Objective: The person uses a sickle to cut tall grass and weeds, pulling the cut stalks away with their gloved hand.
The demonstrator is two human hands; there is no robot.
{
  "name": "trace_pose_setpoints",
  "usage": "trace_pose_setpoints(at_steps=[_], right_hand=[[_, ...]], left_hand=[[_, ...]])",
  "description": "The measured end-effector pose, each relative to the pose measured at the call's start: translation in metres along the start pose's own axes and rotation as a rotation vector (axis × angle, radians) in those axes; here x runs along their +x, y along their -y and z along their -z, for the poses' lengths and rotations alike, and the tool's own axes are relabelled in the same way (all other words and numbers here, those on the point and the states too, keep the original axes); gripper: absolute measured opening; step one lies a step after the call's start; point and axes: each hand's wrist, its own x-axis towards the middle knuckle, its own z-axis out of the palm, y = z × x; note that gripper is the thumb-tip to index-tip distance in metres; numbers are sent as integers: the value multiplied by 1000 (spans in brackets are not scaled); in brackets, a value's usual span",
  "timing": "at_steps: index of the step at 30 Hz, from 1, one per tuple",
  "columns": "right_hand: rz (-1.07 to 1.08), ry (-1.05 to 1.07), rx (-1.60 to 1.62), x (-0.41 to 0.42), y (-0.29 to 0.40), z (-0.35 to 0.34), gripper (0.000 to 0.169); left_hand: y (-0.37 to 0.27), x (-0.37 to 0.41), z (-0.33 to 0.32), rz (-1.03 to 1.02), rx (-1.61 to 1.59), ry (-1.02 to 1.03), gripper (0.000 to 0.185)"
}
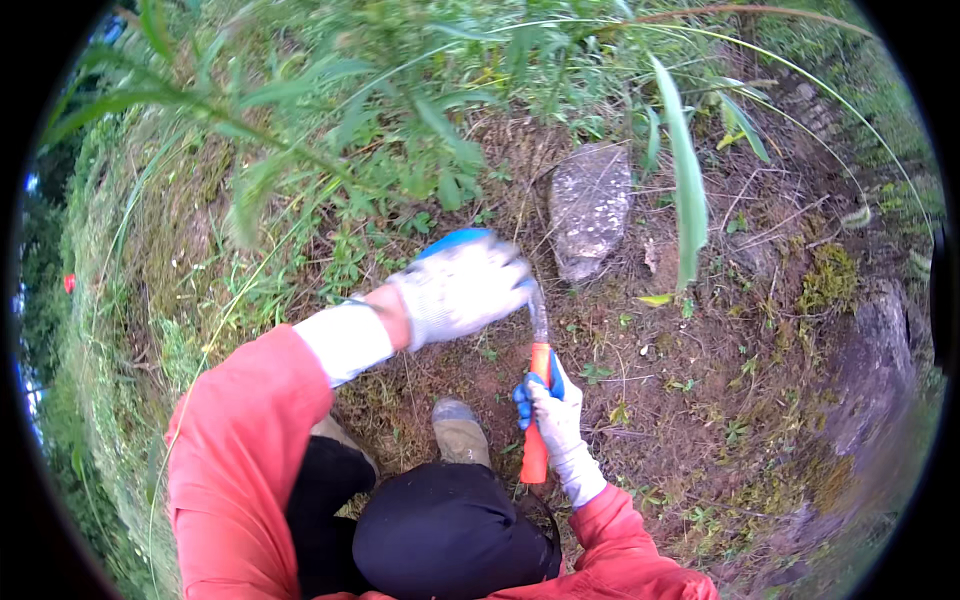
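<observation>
My right hand (555, 409), in a white glove with blue coating, grips the orange handle (535, 450) of a hand tool. The tool's dirty curved metal shank (538, 319) runs up from the handle. Its far end is hidden behind my left hand (469, 289), so I cannot tell what kind of head it has. That left hand wears the same sort of glove and is blurred, back upward, over the soil by the shank. Whether its fingers touch the metal or hold anything does not show.
Beyond the tool, a flat grey stone (592, 202) lies in bare soil (645, 375). Larger rock (874, 367) rises at the right. Tall grass and weeds (420, 127) stand ahead, and a long grass blade (684, 180) hangs close to the view. My boot (459, 435) is below.
</observation>
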Motion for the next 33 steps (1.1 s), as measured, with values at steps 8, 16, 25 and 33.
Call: trace_pose_setpoints(at_steps=[8, 16, 25, 33], right_hand=[[14, -8, 86, -14, 1, -8, 55], [243, -160, -138, -20, 22, -2, 64], [448, -324, 67, 122, 62, -71, 56], [295, -70, 349, 138, 21, -80, 55]], left_hand=[[69, 170, 16, 13, 572, -15, 45], [190, -20, -41, 619, 423, 254, 57], [188, -26, -53, 516, 299, -311, 63], [102, 71, -24, -53, 289, -255, 44]])
